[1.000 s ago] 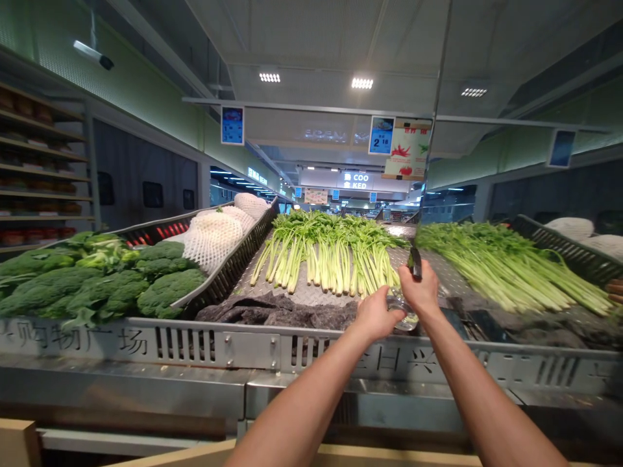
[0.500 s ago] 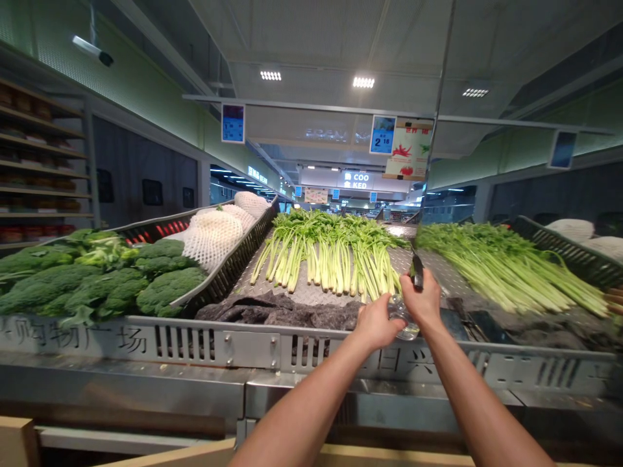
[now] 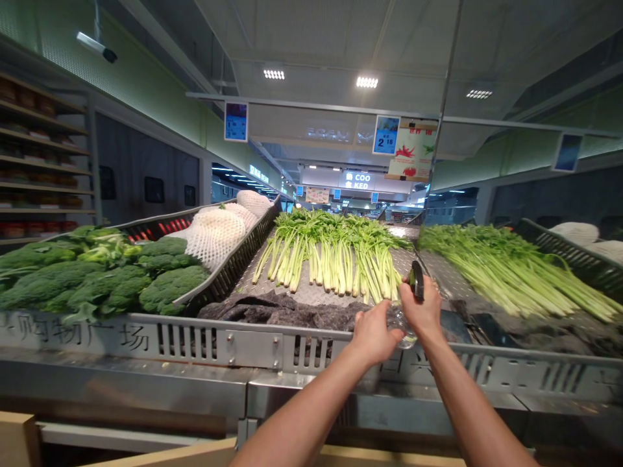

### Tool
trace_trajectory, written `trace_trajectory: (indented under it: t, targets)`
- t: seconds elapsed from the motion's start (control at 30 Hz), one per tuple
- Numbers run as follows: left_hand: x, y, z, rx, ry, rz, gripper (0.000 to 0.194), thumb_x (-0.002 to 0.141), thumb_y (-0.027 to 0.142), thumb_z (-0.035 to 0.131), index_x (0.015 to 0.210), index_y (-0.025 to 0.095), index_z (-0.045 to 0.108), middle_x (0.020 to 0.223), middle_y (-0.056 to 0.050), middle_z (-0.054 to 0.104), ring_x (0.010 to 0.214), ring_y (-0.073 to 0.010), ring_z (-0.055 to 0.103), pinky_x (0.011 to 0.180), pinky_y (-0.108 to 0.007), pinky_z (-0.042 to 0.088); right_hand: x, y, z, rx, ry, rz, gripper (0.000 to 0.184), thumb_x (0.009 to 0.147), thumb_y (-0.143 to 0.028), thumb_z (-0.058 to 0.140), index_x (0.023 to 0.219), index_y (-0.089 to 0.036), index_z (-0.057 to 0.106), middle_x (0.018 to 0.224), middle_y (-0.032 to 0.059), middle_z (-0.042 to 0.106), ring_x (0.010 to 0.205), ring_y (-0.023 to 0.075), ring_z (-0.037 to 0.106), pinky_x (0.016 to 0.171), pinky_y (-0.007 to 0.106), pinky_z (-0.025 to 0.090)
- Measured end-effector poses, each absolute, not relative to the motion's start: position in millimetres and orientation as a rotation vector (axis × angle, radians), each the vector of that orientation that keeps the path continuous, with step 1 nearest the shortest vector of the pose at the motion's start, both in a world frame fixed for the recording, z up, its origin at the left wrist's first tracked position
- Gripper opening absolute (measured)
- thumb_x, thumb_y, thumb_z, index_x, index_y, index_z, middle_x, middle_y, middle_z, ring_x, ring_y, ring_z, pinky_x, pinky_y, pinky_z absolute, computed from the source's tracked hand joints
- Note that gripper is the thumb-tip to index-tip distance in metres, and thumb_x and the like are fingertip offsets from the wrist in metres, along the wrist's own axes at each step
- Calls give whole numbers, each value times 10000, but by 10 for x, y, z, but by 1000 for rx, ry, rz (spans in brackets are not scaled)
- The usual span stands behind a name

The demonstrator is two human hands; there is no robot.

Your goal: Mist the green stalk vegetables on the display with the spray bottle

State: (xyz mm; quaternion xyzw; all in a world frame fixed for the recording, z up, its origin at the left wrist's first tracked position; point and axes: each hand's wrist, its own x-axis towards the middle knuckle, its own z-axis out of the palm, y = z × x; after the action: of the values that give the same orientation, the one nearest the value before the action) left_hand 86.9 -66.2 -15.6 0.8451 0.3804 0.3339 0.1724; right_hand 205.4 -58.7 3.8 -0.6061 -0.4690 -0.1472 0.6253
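Observation:
Both hands are on a clear spray bottle (image 3: 407, 339) with a black head. My left hand (image 3: 374, 332) is closed around the left side of its transparent body. My right hand (image 3: 422, 305) wraps the upper part, just below the black spray head, and its fingers are partly hidden. Beyond the hands lies a row of celery (image 3: 335, 256), stalk ends towards me and leaves at the back. The nearest stalks end close to my right hand, but whether they touch it I cannot tell.
Left of the celery, a dark slatted divider (image 3: 238, 259) borders broccoli (image 3: 73, 285) and produce in white foam nets (image 3: 217, 237). Dark crumpled cloth (image 3: 287, 310) lies behind the grey slatted front rail (image 3: 195, 340). A mirror on the right reflects the celery.
The black spray head has turned and sits slightly lower, with both hands still on the bottle. The whole view has shifted a little.

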Motion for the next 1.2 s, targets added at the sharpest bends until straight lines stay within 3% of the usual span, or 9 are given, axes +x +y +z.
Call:
trace_trajectory:
  t: [1.2]
  targets:
    - [105, -613, -286, 2280, 1380, 1097, 563, 672, 317, 506, 1196, 171, 364, 1170, -51, 502, 1055, -212, 455, 940, -364, 303, 1178, -341, 63, -1271, -1302, -127, 226, 654, -332, 435, 794, -179, 526, 662, 13, 570, 602, 155, 517, 577, 259, 381]
